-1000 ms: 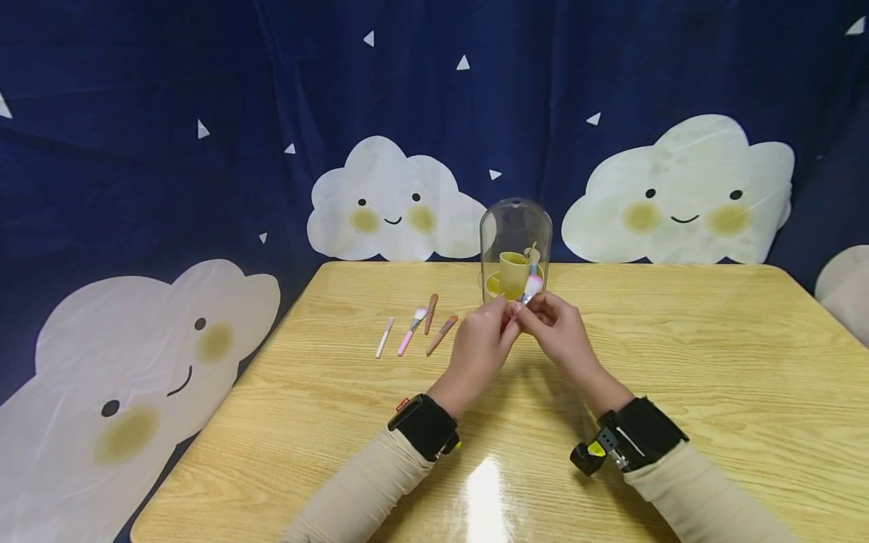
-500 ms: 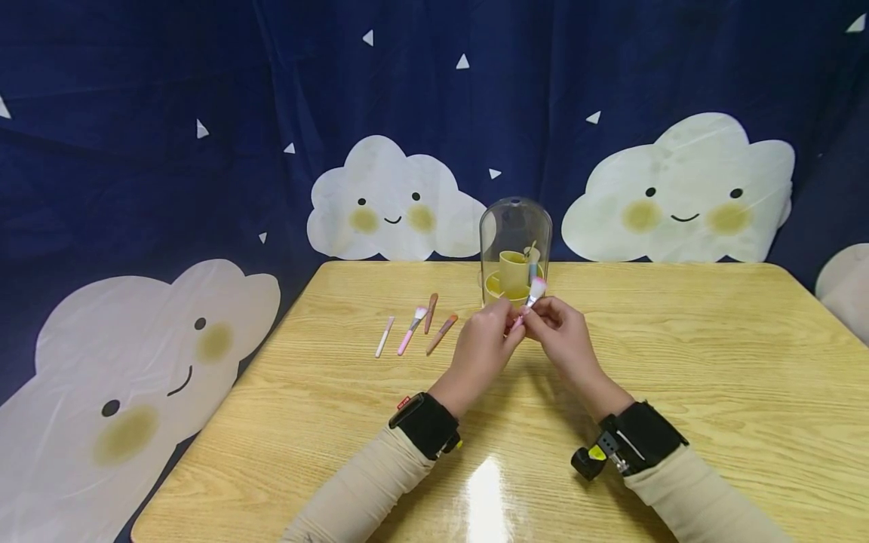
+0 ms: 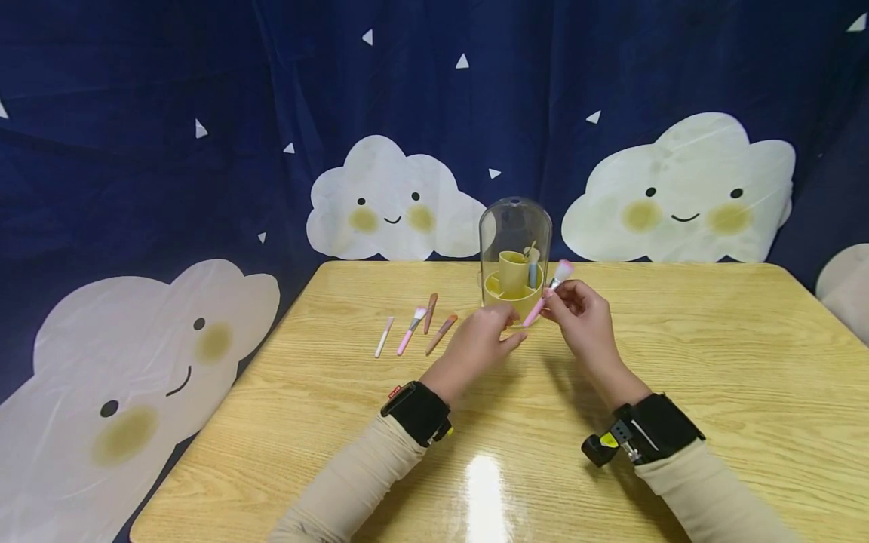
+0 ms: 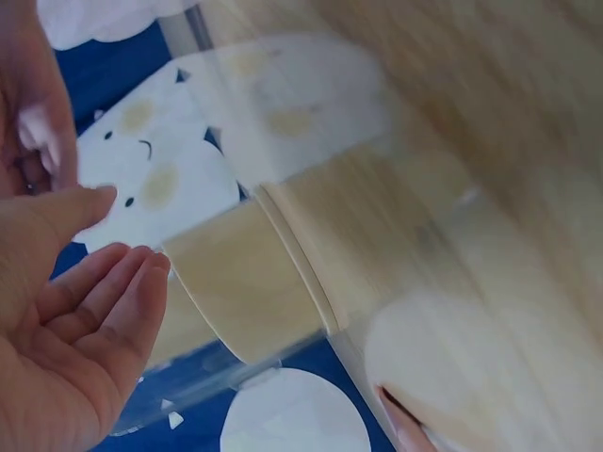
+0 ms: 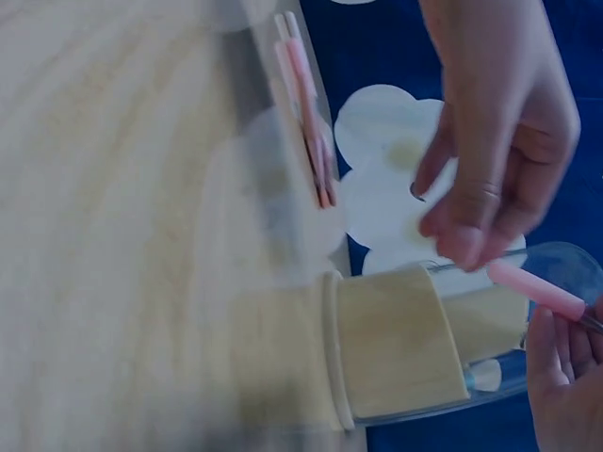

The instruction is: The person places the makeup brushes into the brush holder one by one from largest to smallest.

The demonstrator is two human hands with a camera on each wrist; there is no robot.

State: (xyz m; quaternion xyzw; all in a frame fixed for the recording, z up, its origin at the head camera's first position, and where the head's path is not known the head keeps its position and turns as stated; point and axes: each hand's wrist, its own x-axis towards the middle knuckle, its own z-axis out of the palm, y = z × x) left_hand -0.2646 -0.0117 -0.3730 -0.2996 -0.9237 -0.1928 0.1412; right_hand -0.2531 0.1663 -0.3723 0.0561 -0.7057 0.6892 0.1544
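Note:
My right hand [image 3: 585, 320] pinches a makeup brush [image 3: 536, 310] with a pink handle and white-and-pink bristles. The brush tilts up to the right, and its pink handle shows in the right wrist view too. Just left of it, my left hand [image 3: 478, 339] holds nothing; in the left wrist view its fingers [image 4: 118, 306] are loosely bent, with a gap to the thumb. Behind both hands stands a yellow brush holder [image 3: 514, 276] with compartments, under a clear dome [image 3: 516, 219]. A blue-grey handled item [image 3: 532, 274] stands inside it at the right.
Left of my hands, several makeup brushes lie on the wooden table [image 3: 305, 422]: a pink one [image 3: 406, 342], a slim white one [image 3: 383, 339], and brown ones, such as the brown brush [image 3: 443, 335] nearest my left hand. A dark blue cloud-print curtain [image 3: 434, 98] hangs behind.
Both hands were together on the pink brush. The left hand has let go and drawn slightly left; the right hand has moved right with the brush.

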